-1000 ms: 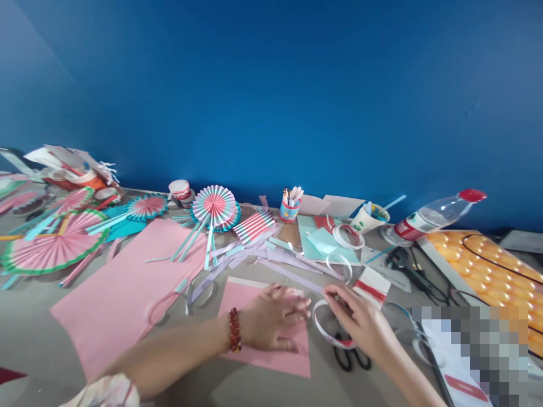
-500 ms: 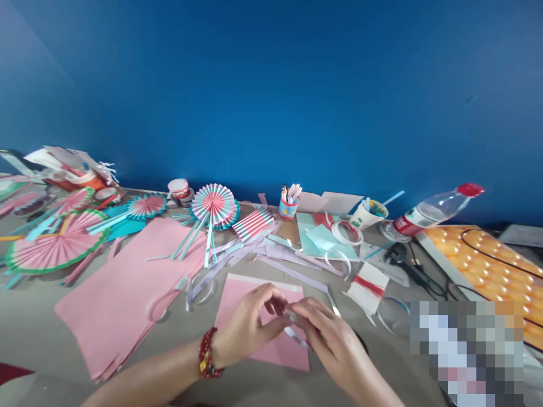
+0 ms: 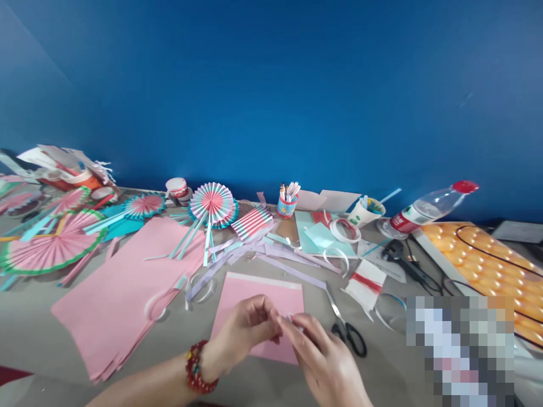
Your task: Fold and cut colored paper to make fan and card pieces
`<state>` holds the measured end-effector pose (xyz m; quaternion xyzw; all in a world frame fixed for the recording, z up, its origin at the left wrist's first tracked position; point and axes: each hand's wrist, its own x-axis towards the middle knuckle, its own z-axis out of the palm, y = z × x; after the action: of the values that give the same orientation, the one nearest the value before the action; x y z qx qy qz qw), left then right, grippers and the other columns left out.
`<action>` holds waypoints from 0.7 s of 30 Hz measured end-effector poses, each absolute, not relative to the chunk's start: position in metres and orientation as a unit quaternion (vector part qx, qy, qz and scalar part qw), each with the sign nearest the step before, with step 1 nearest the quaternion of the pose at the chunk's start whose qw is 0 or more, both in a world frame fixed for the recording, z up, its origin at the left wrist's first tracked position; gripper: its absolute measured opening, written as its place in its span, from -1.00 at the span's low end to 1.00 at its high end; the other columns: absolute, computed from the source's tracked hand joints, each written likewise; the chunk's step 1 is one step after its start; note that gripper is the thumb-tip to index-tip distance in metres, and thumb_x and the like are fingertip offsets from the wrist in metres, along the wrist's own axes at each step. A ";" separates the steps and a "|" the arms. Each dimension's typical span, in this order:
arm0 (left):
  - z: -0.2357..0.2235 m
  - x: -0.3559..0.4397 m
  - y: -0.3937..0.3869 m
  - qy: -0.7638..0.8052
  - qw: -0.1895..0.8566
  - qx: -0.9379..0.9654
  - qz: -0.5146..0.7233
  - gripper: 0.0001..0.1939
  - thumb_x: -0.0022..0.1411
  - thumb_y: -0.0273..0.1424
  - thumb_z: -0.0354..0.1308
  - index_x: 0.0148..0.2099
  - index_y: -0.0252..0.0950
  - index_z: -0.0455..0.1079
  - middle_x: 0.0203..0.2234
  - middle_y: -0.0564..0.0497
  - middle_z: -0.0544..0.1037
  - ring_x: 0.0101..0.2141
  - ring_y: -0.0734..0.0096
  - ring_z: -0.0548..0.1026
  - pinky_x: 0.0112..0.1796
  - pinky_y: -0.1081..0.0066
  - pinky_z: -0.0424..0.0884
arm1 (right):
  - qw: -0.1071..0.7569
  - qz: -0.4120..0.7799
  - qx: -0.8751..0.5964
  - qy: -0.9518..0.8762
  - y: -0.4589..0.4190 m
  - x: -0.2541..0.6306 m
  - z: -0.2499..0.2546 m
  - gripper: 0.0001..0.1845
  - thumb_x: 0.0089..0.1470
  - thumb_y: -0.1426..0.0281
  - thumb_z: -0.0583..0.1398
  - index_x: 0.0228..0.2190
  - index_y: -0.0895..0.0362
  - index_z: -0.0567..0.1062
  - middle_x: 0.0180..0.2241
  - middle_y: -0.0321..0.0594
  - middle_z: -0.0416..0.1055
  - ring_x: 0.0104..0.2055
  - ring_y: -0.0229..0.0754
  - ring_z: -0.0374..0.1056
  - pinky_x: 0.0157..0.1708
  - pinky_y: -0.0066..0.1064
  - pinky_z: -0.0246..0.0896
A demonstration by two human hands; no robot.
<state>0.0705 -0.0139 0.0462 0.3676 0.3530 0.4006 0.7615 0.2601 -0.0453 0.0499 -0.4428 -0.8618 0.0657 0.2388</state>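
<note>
Right hand (image 3: 322, 347) pinches a small white bit (image 3: 290, 317), left hand (image 3: 250, 328) fingers curled, can't tell on what, so a loose grip could drop it onto the pink sheet (image 3: 240, 297)

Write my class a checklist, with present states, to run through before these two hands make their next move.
1. Pink sheet lying flat in front of the person: ok.
2. Scissors set down, out of the grip: ok, on the table.
3. A palm flat on the sheet to steady it: not ok; left hand and right hand are both curled above it.
4. Pale piece at the right hand's fingers identified: cannot tell, mostly hidden.
5. Bottle capped: ok.
</note>
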 end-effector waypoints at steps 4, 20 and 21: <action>0.055 0.067 -0.022 0.351 0.725 0.414 0.423 -0.71 0.16 -0.26 0.31 -0.37 -0.34 0.32 -0.53 0.06 0.39 -0.51 0.57 0.32 -0.46 0.54 0.25 | 0.261 0.141 -0.450 -0.842 -0.050 0.256 0.052 -0.47 0.20 0.55 -0.04 0.14 -0.03 0.33 -0.15 -0.10 0.48 -0.35 -0.23 0.51 -0.36 -0.49 0.44; 0.056 0.050 -0.016 0.351 0.712 0.393 0.465 -0.76 0.16 -0.33 0.30 -0.34 -0.31 0.30 -0.44 0.07 0.34 -0.46 0.55 0.32 -0.39 0.52 0.24 | 0.277 0.312 -0.521 -0.744 -0.045 0.264 0.065 -0.81 0.24 0.27 0.07 -0.14 0.01 0.40 -0.57 -0.42 0.43 -0.60 -0.33 0.36 -0.57 -0.61 0.25; 0.056 0.049 -0.015 0.354 0.711 0.396 0.462 -0.76 0.15 -0.33 0.31 -0.35 -0.32 0.31 -0.45 0.08 0.33 -0.46 0.55 0.31 -0.40 0.52 0.23 | 0.284 0.304 -0.524 -0.743 -0.046 0.264 0.065 -0.83 0.23 0.28 0.08 -0.17 0.01 0.41 -0.55 -0.39 0.45 -0.58 -0.33 0.38 -0.57 -0.61 0.26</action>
<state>0.0491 -0.0150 0.0560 0.3957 0.3537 0.4616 0.7108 0.2644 -0.0457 0.0648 -0.5237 -0.7432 0.3045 0.2840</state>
